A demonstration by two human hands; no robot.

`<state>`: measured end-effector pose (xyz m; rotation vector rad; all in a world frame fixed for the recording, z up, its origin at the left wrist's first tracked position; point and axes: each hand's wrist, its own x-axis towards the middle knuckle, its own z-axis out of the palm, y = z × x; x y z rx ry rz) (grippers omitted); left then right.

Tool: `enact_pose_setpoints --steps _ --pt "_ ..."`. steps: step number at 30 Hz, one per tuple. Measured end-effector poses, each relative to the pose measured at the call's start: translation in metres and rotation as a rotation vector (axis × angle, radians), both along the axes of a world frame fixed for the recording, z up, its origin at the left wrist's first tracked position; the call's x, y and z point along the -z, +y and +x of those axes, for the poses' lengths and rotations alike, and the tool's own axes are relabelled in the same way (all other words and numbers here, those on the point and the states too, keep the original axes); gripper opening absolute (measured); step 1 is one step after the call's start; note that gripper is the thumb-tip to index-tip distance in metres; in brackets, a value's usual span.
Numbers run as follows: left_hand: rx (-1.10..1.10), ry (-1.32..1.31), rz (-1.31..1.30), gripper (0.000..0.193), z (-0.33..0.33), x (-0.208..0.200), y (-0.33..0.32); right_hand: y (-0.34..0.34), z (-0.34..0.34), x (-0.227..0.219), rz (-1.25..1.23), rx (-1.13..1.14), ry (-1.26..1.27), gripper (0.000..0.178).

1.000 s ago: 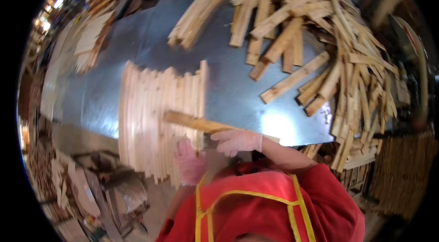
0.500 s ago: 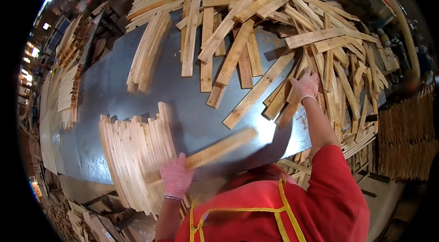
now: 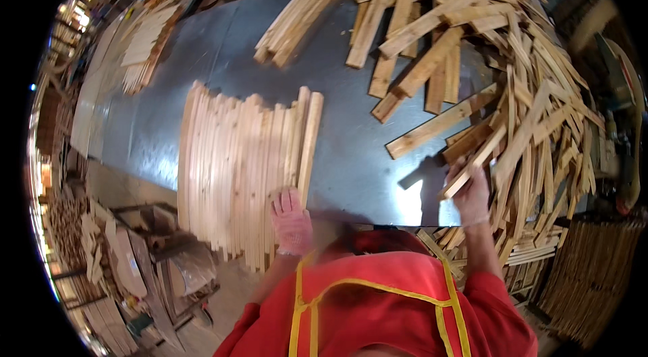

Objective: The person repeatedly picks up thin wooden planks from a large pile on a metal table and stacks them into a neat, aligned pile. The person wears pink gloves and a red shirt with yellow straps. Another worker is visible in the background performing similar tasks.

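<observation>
My left hand (image 3: 291, 222), in a pink knitted glove, lies with its fingers stretched out on the near right part of a row of pale wooden slats (image 3: 233, 161). The slats are packed side by side, and a single slat (image 3: 310, 148) stands along the row's right edge, just past the fingers. At the right, my right hand (image 3: 472, 196), gloved too, is closed round a wooden slat (image 3: 478, 160) that tilts up over the table. Beside it spreads a jumbled pile of slats (image 3: 540, 127). The right fingers are partly hidden by the slat.
Grey metal sheet covers the table (image 3: 358, 175). A few slats lie together as a bundle (image 3: 300, 16) at the far middle, and a loose slat (image 3: 442, 121) lies near the pile. Stacked wood (image 3: 587, 276) stands at the lower right; a rack (image 3: 165, 269) stands lower left.
The slat from my left hand now lies along the row's right edge, and that hand's fingers rest flat. My right hand has lifted a slat from the pile toward me. The view has shifted.
</observation>
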<state>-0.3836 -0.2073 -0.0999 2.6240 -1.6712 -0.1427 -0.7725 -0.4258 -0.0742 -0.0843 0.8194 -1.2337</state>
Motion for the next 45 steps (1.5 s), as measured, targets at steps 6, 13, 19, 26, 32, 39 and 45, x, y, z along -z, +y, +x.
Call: enact_pose_setpoints --steps 6,13,19,26,32,39,45 --pt "0.171 0.054 -0.021 0.074 0.014 -0.021 -0.009 0.102 0.076 -0.001 0.027 -0.362 -0.174 0.045" --pt "-0.026 1.212 -0.065 0.054 -0.037 -0.027 -0.064 0.16 0.163 -0.028 -0.185 -1.231 0.747 0.095" --pt "-0.243 1.195 -0.156 0.041 -0.017 0.009 -0.072 0.1 0.077 -0.015 -0.232 -0.585 1.137 0.078" --pt "0.039 -0.116 0.161 0.089 -0.008 0.002 -0.037 0.037 -0.122 0.015 0.218 -0.042 2.126 0.095" --pt "0.09 -0.175 0.129 0.087 -0.028 -0.012 -0.066 0.034 -0.136 0.015 0.078 0.076 1.917 0.072" --pt "0.256 0.108 0.004 0.083 -0.092 -0.001 -0.082 0.087 -0.078 0.014 -0.881 -0.669 1.982 0.068" --pt "0.32 0.299 0.065 0.081 -0.112 -0.026 -0.071 0.044 -0.041 0.009 -0.639 -1.124 1.876 0.08"
